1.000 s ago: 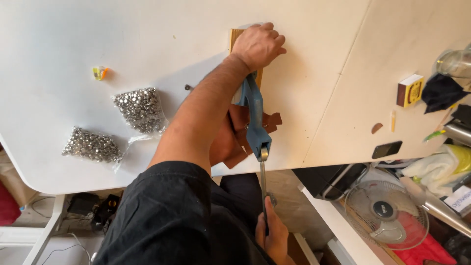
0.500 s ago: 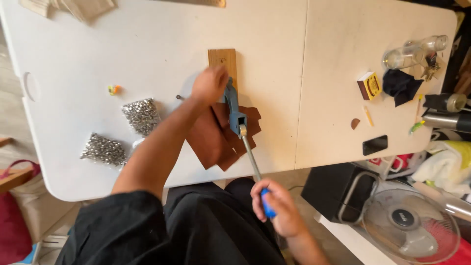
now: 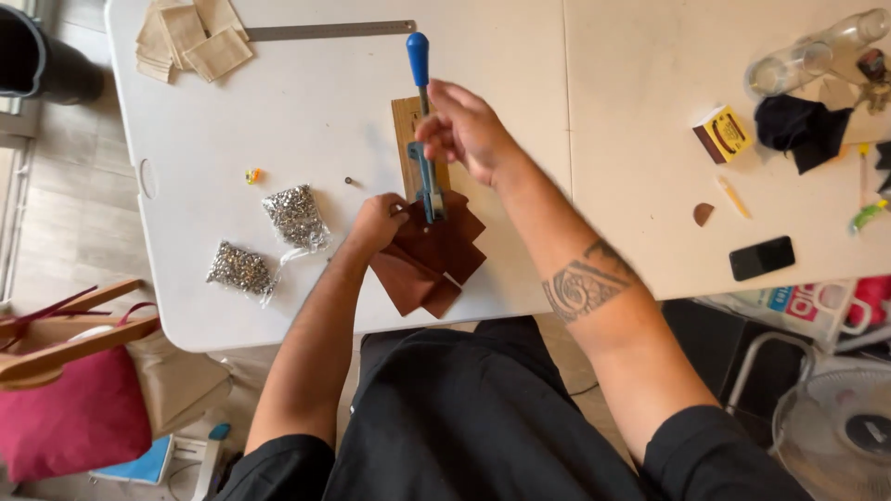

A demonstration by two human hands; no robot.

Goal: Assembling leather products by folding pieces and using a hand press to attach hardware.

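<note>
A blue hand press [image 3: 427, 176] stands on a small wooden board [image 3: 405, 125] near the table's middle. Its long lever, tipped with a blue grip [image 3: 418, 57], is raised away from me. My right hand [image 3: 462, 130] is closed around the lever shaft below the grip. Several brown leather pieces [image 3: 429, 264] lie fanned under the press base. My left hand [image 3: 379, 223] rests on their left edge, fingers curled onto the leather.
Two clear bags of metal rivets [image 3: 295, 215] [image 3: 239, 269] lie left of the leather. A steel ruler [image 3: 329, 32] and tan fabric squares [image 3: 190, 42] sit far left. A matchbox [image 3: 724, 134], phone [image 3: 761, 258] and bottle [image 3: 817, 56] occupy the right table.
The press lever has swung from pointing down past the table edge to raised far from me, with my right hand on it. My left hand moved from the board onto the leather.
</note>
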